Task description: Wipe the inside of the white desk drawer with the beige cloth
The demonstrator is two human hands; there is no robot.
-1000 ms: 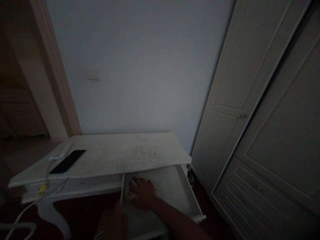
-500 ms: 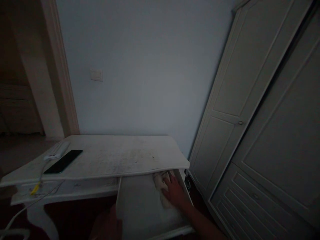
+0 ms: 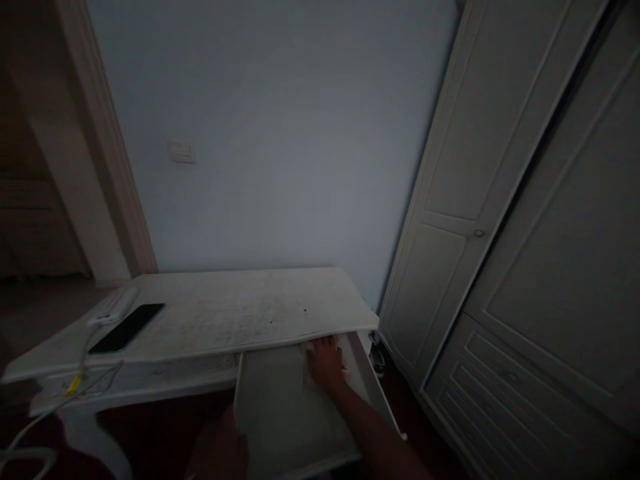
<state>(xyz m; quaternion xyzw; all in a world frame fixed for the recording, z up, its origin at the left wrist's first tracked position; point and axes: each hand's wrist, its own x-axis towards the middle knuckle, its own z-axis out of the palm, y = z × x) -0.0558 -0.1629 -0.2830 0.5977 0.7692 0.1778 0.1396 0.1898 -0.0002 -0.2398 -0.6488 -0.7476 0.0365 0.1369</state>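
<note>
A white desk (image 3: pixel 225 313) stands against the wall with its right drawer (image 3: pixel 280 413) pulled out. My right hand (image 3: pixel 326 363) reaches deep into the drawer's far right corner, under the desk top, pressing down on a pale cloth (image 3: pixel 309 347) with fingers closed over it. My left hand (image 3: pixel 220 453) rests at the drawer's near left edge, dim and partly out of frame; its fingers do not show clearly.
A black phone (image 3: pixel 127 328) and a white power strip (image 3: pixel 114 306) lie on the desk's left end, with a white cable (image 3: pixel 30 427) trailing down. A tall white wardrobe (image 3: pixel 525 267) stands close on the right. A doorway (image 3: pixel 45 167) opens at left.
My right hand with the cloth went from the drawer's left side to its right side, then farther back under the desk top. The view shifted slightly.
</note>
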